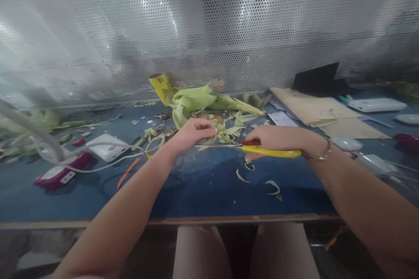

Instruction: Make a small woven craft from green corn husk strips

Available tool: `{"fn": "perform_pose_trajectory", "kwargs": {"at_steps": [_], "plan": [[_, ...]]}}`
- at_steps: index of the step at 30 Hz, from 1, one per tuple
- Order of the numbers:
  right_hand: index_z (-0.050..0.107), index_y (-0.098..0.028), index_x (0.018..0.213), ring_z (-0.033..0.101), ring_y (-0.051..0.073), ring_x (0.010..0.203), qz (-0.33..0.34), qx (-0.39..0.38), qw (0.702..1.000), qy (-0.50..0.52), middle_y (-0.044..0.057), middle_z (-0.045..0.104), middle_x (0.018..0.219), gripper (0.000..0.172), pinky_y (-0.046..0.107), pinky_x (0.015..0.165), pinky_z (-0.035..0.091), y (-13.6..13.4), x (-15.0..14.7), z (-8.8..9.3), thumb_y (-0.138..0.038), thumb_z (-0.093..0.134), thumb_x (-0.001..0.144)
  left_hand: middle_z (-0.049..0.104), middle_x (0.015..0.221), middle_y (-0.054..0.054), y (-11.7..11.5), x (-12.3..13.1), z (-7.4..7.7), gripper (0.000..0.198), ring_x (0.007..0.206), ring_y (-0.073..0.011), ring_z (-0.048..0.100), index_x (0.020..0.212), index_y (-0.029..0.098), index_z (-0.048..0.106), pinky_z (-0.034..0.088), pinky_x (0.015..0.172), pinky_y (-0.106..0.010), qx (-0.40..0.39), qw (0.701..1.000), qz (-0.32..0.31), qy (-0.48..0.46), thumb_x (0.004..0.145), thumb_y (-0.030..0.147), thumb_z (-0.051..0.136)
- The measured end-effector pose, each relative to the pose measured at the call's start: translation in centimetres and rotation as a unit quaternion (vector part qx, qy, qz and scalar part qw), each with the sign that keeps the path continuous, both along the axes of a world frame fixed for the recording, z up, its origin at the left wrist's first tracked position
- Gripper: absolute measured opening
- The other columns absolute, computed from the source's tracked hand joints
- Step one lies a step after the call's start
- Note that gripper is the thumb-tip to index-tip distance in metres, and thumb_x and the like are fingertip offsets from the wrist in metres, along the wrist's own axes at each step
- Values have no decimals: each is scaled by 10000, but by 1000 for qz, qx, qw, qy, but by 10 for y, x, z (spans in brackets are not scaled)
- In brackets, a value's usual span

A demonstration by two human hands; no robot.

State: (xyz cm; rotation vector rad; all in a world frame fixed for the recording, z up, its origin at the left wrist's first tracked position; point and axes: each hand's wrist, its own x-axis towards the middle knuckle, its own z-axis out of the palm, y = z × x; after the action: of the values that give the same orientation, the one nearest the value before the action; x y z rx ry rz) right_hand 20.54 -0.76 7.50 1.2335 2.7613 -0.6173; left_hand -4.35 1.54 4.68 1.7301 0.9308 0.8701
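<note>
Left arm: the bare left hand (193, 134) extended from the lower left, forearm slanting upward, back of the hand up.
Right arm: the bare right hand (275, 137) extended from the lower right, palm down, a thin bracelet (324, 157) at its wrist.
Scissors: the slim metal scissors with yellow and red handles (250, 150) lay nearly level in view, blades pointing toward the left hand.
Leaf scraps: thin, crinkled, pale-green leaf scraps (231, 134) sat between the hands, over the blue flat worktop (203, 196).
Husks: broad, smooth, folded green husks (193, 98) lay just beyond.
Left fingers: curled, thumb near forefinger, beside the scraps; whether they pinched any could not be told.
Right fingers: clamped around the scissors' handles.
</note>
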Motion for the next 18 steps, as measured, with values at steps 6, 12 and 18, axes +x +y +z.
{"fn": "perform_pose_trajectory", "kwargs": {"at_steps": [6, 12, 18], "plan": [[573, -183, 633, 419, 102, 516, -42, 27, 999, -5, -2, 549, 633, 550, 258, 497, 270, -2, -1, 1, -731, 556, 671, 483, 523, 20, 1, 0, -1, 266, 446, -47, 359, 654, 136, 652, 225, 427, -217, 9, 1000, 16, 1, 676, 393, 716], [578, -185, 598, 391, 96, 499, -52, 38, 998, -2, -9, 521, 585, 483, 262, 491, 250, 0, 0, -1, -660, 604, 680, 509, 532, 5, 2, 0, -3, 237, 470, -65, 408, 627, 140, 652, 274, 450, -225, 9, 999, 29, -11, 664, 363, 722], [618, -194, 607, 397, 104, 496, -66, 41, 997, -4, -3, 525, 571, 443, 270, 486, 255, 0, -2, -1, -628, 610, 693, 507, 535, 8, 0, 1, -1, 233, 490, -74, 417, 645, 142, 660, 288, 476, -233, 11, 999, 32, -11, 674, 367, 713]]}}
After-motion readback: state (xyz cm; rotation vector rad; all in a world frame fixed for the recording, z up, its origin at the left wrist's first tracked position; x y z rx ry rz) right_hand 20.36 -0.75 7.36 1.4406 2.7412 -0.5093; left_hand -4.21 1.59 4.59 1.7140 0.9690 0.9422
